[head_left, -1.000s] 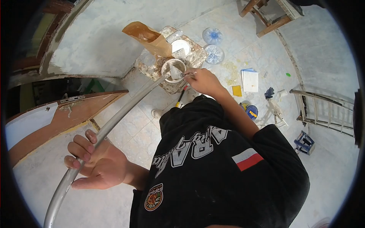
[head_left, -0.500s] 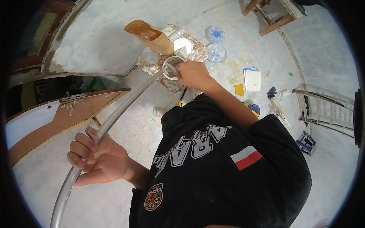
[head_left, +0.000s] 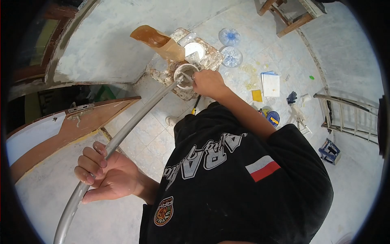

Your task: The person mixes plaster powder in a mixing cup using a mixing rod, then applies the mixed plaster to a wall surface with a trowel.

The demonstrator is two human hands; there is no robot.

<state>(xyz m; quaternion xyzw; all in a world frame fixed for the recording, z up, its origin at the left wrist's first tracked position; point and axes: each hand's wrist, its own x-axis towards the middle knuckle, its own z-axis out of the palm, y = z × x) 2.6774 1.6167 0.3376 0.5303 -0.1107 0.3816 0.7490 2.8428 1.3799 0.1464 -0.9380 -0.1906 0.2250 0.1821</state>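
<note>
My left hand (head_left: 107,175) is wrapped loosely round a long grey pole (head_left: 138,118), palm up, at the lower left. The pole looks bent by the wide lens, and its far end reaches the rim of a white bucket (head_left: 175,76). Over the bucket's right edge, my right hand (head_left: 209,83) is closed on a small grey blade, which looks like a putty knife (head_left: 187,76). Its handle is hidden in my fingers. Grey-white material lines the inside of the bucket. A paint-spattered board (head_left: 213,55) lies under the bucket.
On the board stand an open paper bag (head_left: 162,44) and a white lid (head_left: 194,51). Two clear plastic bottles (head_left: 231,46) are beside it. A door (head_left: 73,122) stands at left. At right are a ladder (head_left: 349,105), a blue-labelled tin (head_left: 272,118) and a dark glove (head_left: 291,97).
The view has shifted slightly. My right hand and the blade have moved a little at the bucket; my left hand keeps its hold on the pole.
</note>
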